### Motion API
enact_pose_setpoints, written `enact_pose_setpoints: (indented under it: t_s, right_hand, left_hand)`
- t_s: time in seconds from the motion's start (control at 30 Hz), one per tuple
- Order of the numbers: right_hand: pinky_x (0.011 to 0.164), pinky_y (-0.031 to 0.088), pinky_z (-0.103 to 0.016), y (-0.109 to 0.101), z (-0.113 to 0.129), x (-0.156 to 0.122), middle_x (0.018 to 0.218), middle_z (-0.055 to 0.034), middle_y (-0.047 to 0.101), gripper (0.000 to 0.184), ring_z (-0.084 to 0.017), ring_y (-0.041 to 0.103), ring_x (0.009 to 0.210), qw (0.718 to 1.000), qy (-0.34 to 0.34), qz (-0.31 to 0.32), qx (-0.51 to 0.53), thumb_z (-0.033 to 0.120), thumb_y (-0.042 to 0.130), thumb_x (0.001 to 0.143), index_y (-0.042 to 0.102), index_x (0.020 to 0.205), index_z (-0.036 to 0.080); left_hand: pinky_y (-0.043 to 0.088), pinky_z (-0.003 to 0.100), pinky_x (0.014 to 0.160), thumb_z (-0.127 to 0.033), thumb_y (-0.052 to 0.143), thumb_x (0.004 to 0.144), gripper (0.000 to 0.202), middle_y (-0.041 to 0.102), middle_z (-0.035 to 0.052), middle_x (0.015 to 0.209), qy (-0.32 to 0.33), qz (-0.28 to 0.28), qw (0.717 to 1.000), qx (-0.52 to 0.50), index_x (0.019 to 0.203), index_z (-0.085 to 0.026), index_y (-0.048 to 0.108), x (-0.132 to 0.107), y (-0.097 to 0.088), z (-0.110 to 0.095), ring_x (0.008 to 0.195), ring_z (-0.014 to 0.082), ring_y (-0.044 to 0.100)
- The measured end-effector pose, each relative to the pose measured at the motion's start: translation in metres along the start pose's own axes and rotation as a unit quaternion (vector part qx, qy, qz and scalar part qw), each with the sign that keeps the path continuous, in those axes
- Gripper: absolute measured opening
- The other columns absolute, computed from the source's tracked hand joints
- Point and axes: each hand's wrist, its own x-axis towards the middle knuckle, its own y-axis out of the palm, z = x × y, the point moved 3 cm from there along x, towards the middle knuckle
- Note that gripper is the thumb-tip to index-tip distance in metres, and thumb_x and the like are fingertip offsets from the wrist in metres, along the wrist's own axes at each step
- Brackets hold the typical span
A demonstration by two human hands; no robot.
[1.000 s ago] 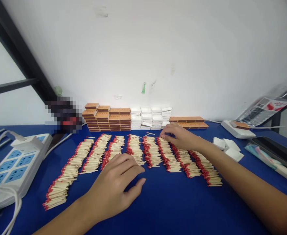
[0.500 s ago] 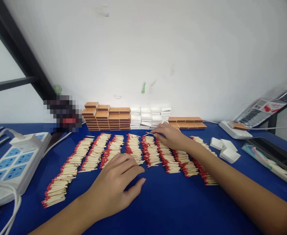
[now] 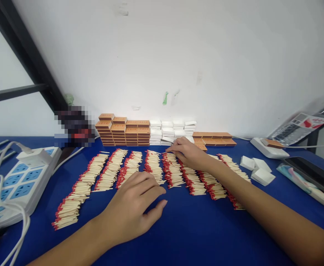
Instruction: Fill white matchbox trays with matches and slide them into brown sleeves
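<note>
Several slanted rows of red-headed matches (image 3: 103, 173) lie across the blue table. My right hand (image 3: 184, 150) reaches to the far end of a middle row of matches (image 3: 173, 171). Its thumb and forefinger are pinched on a match, which is mostly hidden by the fingertips. Nearer to me, my left hand (image 3: 138, 203) hovers or rests just in front of the rows, holding nothing. Its thumb stands apart from the loosely curved fingers. Behind my right hand are stacked white matchbox trays (image 3: 167, 131), partly covered by it.
Brown matchboxes (image 3: 117, 129) are stacked along the wall, with a lower row of matchboxes (image 3: 217, 139) to the right. Loose white trays (image 3: 261, 175), a phone-like dark object (image 3: 314, 173) and a white adapter (image 3: 269, 148) lie at right. A power strip (image 3: 23, 181) with cables occupies the left.
My right hand has moved slightly left and down with the match, to the head of the middle row. My left hand keeps its pose. The whole view has shifted a little.
</note>
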Motion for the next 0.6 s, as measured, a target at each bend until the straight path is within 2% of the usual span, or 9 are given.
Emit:
enact_pose_setpoints:
  t_s: [0.23, 0.47, 0.6]
  right_hand:
    - [0.091, 0.051, -0.048, -0.003, -0.003, -0.005, 0.102, -0.0153, 0.066, 0.045, -0.032, 0.057, 0.106, 1.000, -0.008, 0.010, -0.015, 0.016, 0.045, 0.106, 0.081, 0.131, 0.024]
    - [0.083, 0.048, -0.042, -0.009, 0.003, -0.006, 0.099, -0.0145, 0.066, 0.043, -0.030, 0.056, 0.099, 0.995, -0.021, 0.024, -0.093, 0.012, 0.049, 0.101, 0.083, 0.126, 0.023]
    - [0.084, 0.050, -0.044, -0.014, 0.004, -0.009, 0.098, -0.0155, 0.065, 0.041, -0.030, 0.057, 0.098, 0.994, -0.008, 0.038, -0.105, 0.012, 0.050, 0.099, 0.085, 0.120, 0.021]
  left_hand:
    - [0.060, 0.043, 0.091, -0.016, 0.070, 0.100, 0.011, 0.077, 0.0060, 0.096, 0.000, 0.001, 1.000, -0.001, 0.110, -0.017, 0.071, 0.000, 0.000, 0.000, 0.098, 0.0251, 0.070]
    - [0.059, 0.044, 0.090, -0.016, 0.069, 0.101, 0.012, 0.077, 0.0059, 0.096, -0.001, 0.004, 1.000, -0.001, 0.112, -0.018, 0.070, 0.000, -0.001, 0.000, 0.098, 0.0254, 0.070]
    - [0.059, 0.044, 0.090, -0.016, 0.069, 0.101, 0.011, 0.077, 0.0058, 0.096, -0.002, 0.009, 1.000, -0.004, 0.112, -0.018, 0.070, 0.000, 0.000, 0.000, 0.098, 0.0253, 0.070]
